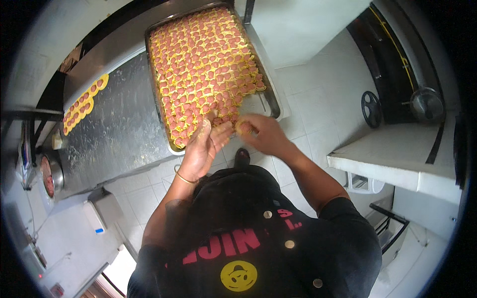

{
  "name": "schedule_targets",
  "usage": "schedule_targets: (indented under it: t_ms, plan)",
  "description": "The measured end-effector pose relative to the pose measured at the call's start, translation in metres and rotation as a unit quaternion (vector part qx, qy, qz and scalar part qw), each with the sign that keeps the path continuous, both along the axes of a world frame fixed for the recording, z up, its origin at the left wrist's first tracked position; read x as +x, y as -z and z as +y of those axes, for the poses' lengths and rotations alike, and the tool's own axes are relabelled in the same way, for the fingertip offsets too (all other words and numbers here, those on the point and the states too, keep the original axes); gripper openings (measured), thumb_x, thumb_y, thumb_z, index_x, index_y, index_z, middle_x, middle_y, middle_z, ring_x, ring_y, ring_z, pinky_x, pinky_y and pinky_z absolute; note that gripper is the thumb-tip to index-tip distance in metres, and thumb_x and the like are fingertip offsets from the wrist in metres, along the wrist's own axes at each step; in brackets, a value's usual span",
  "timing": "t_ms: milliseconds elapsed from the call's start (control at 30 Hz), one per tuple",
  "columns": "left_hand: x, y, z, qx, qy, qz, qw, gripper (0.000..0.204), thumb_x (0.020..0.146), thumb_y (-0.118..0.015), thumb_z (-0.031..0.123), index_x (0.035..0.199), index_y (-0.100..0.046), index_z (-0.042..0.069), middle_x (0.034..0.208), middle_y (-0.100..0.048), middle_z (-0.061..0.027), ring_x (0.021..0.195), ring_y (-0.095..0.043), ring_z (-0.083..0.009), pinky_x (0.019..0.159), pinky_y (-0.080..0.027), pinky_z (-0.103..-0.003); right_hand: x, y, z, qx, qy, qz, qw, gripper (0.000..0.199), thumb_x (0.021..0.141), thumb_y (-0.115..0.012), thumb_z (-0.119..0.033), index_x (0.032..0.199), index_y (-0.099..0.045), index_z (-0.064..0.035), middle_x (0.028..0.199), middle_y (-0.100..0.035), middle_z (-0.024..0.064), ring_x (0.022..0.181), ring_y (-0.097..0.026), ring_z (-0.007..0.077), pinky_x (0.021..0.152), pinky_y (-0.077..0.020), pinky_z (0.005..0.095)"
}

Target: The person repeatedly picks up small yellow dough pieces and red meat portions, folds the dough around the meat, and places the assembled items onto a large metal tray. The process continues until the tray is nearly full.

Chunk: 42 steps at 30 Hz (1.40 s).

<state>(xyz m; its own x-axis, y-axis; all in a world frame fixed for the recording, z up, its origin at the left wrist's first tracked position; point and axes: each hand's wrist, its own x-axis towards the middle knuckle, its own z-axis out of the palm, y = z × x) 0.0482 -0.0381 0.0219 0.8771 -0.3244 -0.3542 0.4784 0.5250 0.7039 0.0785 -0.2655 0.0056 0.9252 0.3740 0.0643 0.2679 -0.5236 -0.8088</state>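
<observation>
Steel-coloured tray [257,105] lies at 11 o'clock, packed with meat-topped yellow dough pieces [198,59] except its bare 4 o'clock corner. At its near edge, the left hand [203,144] has fingers extended; at its 3 o'clock, the right hand [263,135] is curled. Whether either pinches a piece cannot be determined. Metal bowl [59,174] of minced meat [48,177] stands at 9 o'clock.

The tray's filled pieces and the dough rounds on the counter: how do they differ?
The tray pieces have ruffled yellow edges; the dough rounds on the counter look flat and smooth-edged.
The tray pieces are many, covering most of the tray; the dough rounds are few, in a short band.
Both show yellow dough with pink filling.
</observation>
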Motion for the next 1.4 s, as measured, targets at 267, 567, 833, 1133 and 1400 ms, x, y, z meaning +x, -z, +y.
schedule_targets:
  t_ms: [267, 567, 833, 1133, 1400]
  plan:
    - [-0.019, 0.017, 0.035, 0.123, -0.156, 0.025, 0.98, 0.065, 0.111, -0.047, 0.047, 0.161, -0.035, 0.006, 0.13, -0.067, -0.0107, 0.125, -0.064, -0.0224, 0.111, -0.047, -0.038, 0.081, 0.059, -0.013, -0.176, -0.025, 0.075, 0.981, 0.024, 0.092, -0.065, -0.022, 0.103, -0.064, -0.0011, 0.096, -0.072, 0.0242, 0.094, -0.069, 0.0453, 0.084, -0.053, 0.0548]
    - [-0.058, 0.021, 0.05, 0.157, -0.259, 0.012, 0.953, 0.06, 0.11, -0.049, 0.046, 0.152, -0.045, 0.005, 0.128, -0.069, -0.0138, 0.119, -0.067, -0.0241, 0.106, -0.05, -0.04, 0.076, 0.078, -0.012, -0.232, 0.022, 0.063, 0.971, 0.028, 0.09, -0.068, -0.023, 0.105, -0.069, -0.0001, 0.097, -0.073, 0.0248, 0.096, -0.07, 0.0449, 0.087, -0.0545, 0.0527]
    - [-0.057, 0.015, 0.09, 0.141, -0.28, -0.014, 0.95, 0.049, 0.11, -0.054, 0.036, 0.148, -0.049, 0.006, 0.122, -0.072, -0.0108, 0.115, -0.067, -0.019, 0.105, -0.049, -0.037, 0.075, 0.062, 0.0, -0.256, -0.009, 0.055, 0.965, 0.031, 0.089, -0.065, -0.026, 0.099, -0.066, 0.0032, 0.095, -0.071, 0.0303, 0.095, -0.069, 0.0486, 0.088, -0.0538, 0.0571]
    - [-0.059, 0.017, 0.213, 0.166, -0.367, 0.012, 0.915, 0.042, 0.109, -0.056, 0.033, 0.141, -0.058, 0.004, 0.12, -0.072, -0.0133, 0.111, -0.07, -0.0225, 0.098, -0.054, -0.037, 0.096, 0.029, -0.001, -0.257, 0.038, 0.016, 0.965, 0.031, 0.091, -0.074, -0.03, 0.101, -0.073, -0.0008, 0.085, -0.073, 0.0237, 0.082, -0.071, 0.0433, 0.077, -0.0572, 0.0516]
    - [0.015, 0.099, 0.361, 0.012, -0.412, 0.026, 0.911, 0.039, 0.108, -0.056, 0.032, 0.132, -0.058, 0.001, 0.114, -0.07, -0.0146, 0.099, -0.071, -0.0232, 0.086, -0.06, -0.033, 0.173, 0.032, 0.375, -0.207, -0.201, -0.167, 0.943, 0.026, 0.098, -0.063, -0.02, 0.116, -0.074, -0.0044, 0.126, -0.069, 0.0225, 0.115, -0.067, 0.0375, 0.098, -0.0541, 0.0485]
